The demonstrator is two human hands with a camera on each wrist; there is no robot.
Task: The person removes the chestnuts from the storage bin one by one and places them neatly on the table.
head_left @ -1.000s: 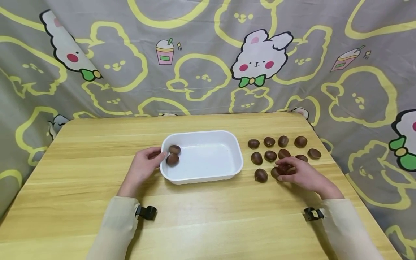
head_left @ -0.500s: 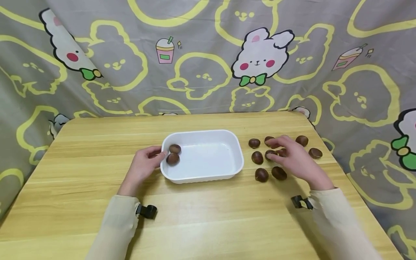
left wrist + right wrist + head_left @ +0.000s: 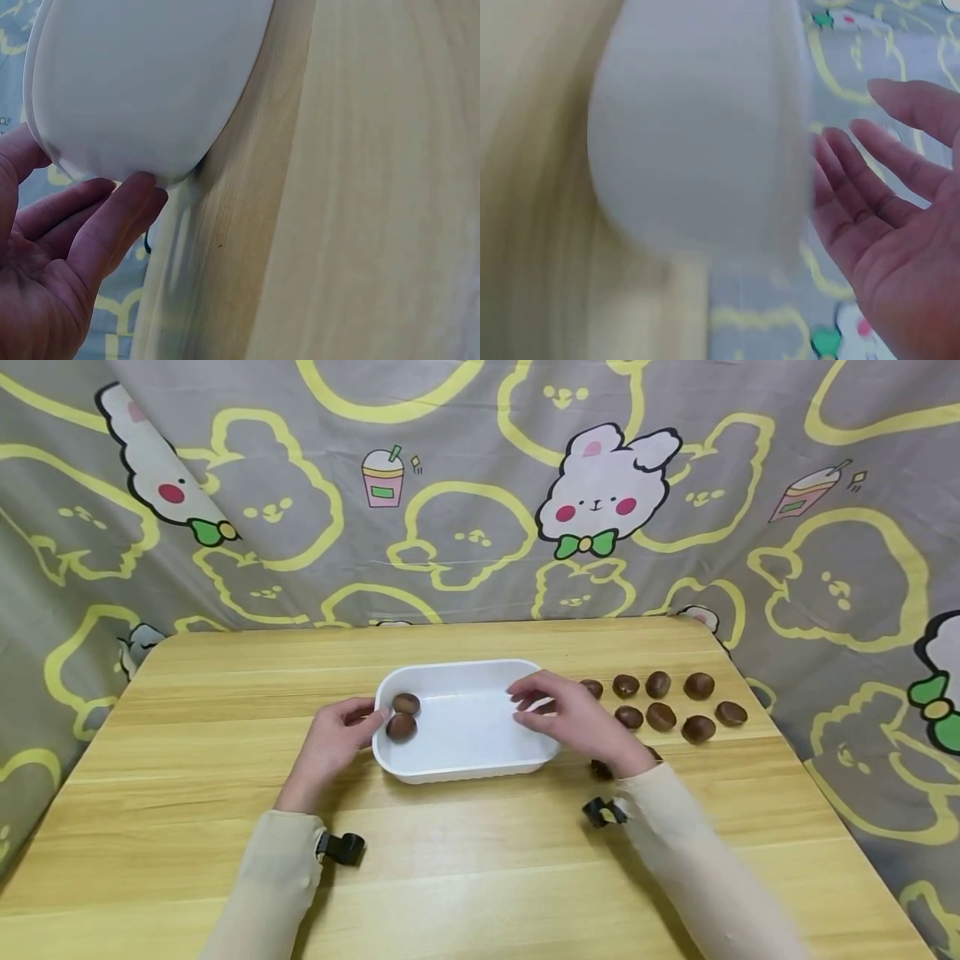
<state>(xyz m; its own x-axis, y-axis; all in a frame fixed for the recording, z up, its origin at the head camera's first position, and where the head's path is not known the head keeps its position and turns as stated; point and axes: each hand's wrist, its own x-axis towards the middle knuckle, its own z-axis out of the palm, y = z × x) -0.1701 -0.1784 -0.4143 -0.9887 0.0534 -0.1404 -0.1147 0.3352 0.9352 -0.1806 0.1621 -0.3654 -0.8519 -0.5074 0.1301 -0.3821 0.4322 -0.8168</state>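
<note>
My left hand (image 3: 341, 735) holds the left end of a white plastic tray (image 3: 465, 772), thumb at the rim and fingers against the outer wall, as the left wrist view shows. Two brown chestnuts (image 3: 401, 726) lie touching inside at that end. Above the tray's right end is my right hand (image 3: 566, 714), its fingers loosely bent. Nothing shows between thumb and fingers of the right hand (image 3: 900, 225) in the right wrist view. The tray wall (image 3: 697, 135) blocks the inside there. Several more chestnuts (image 3: 661, 717) lie right of the tray, some partly covered by the right hand and forearm.
The wooden table (image 3: 450, 868) carries the tray near its middle. A grey patterned curtain (image 3: 465, 460) hangs behind it and along the right side. Each wrist bears a black strap with a small camera (image 3: 347, 849).
From among the chestnuts, my right hand has moved left over the tray's right end. The lower row of loose chestnuts seems to have one fewer. My left hand stays at the tray.
</note>
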